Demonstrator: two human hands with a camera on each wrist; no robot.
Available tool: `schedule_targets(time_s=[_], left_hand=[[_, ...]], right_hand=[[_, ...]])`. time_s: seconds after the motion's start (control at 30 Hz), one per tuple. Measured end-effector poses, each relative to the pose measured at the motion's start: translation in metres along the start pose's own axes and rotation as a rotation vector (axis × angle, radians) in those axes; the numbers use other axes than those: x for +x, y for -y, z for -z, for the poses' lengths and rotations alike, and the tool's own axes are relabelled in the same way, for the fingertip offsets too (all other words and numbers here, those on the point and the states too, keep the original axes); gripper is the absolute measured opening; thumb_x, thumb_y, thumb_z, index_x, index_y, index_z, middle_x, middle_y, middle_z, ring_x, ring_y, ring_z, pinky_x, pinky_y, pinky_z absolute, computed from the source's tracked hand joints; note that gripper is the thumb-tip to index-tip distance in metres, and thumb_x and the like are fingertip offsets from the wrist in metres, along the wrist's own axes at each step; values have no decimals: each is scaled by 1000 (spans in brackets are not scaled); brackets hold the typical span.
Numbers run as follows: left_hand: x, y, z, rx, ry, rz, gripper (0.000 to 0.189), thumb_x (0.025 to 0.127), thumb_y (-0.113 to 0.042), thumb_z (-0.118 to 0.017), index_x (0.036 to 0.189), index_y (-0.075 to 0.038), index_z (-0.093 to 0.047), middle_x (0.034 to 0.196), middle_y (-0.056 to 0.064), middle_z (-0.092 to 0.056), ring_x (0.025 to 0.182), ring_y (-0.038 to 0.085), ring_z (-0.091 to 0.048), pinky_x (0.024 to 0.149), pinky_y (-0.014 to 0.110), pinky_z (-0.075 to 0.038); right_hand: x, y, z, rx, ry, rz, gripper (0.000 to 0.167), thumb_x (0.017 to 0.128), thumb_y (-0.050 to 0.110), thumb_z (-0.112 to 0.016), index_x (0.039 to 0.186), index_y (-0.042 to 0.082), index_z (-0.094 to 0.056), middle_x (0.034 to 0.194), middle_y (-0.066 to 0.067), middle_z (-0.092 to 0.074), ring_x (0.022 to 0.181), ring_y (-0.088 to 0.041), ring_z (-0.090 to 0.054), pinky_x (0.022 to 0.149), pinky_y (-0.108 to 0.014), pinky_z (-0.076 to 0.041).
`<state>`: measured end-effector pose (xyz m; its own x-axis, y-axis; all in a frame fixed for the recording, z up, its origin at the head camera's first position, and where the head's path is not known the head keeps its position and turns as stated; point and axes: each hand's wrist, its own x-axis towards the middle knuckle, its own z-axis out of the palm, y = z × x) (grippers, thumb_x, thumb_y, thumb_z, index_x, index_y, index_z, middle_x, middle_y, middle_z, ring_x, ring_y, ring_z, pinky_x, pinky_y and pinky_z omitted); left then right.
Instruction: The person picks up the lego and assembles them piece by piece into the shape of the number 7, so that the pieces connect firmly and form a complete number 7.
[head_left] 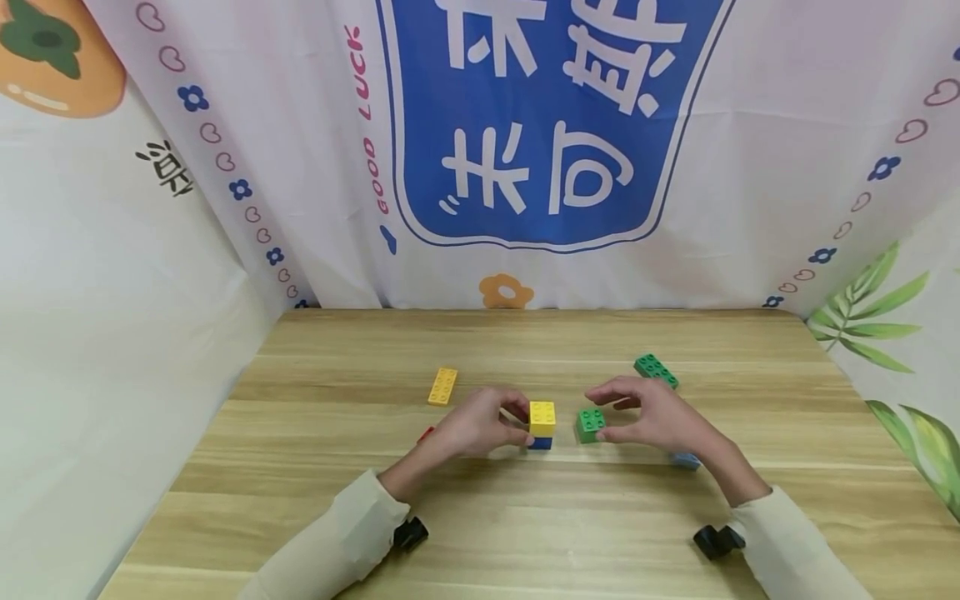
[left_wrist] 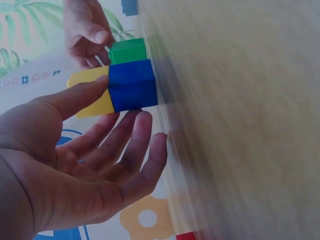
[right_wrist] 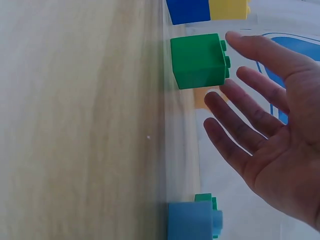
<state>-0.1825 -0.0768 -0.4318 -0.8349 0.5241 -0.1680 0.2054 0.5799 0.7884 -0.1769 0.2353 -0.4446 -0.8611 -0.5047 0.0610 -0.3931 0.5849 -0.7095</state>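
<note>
A square yellow brick sits on top of a blue brick, the two forming a small upright stack on the table. My left hand pinches this stack from its left side, thumb at the seam between the colours and the fingers behind. Just right of it stands a square green brick, apart from the stack. Around that green brick my right hand is spread, its thumb tip close to the studs. In the right wrist view the fingers are loosely extended and grip nothing.
A flat yellow brick lies behind my left hand, and a red brick is mostly hidden by it. Beyond my right hand is a long green brick. A light blue brick lies partly under the right wrist. Printed cloth hangs behind the wooden table.
</note>
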Motion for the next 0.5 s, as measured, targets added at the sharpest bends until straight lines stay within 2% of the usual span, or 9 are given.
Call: schedule_targets(time_s=[0.5], left_hand=[[2,-1,0,21,-4,4,27,89,-14,-89,112,-13,-75,112,6,-78,99,17,-76,90,37,-65]], right_hand=[[3,2,-6,3,42,9,46,91,16,-87,133,7,-73,134,-11,-75,121,-32,-72,103,-51,-61]])
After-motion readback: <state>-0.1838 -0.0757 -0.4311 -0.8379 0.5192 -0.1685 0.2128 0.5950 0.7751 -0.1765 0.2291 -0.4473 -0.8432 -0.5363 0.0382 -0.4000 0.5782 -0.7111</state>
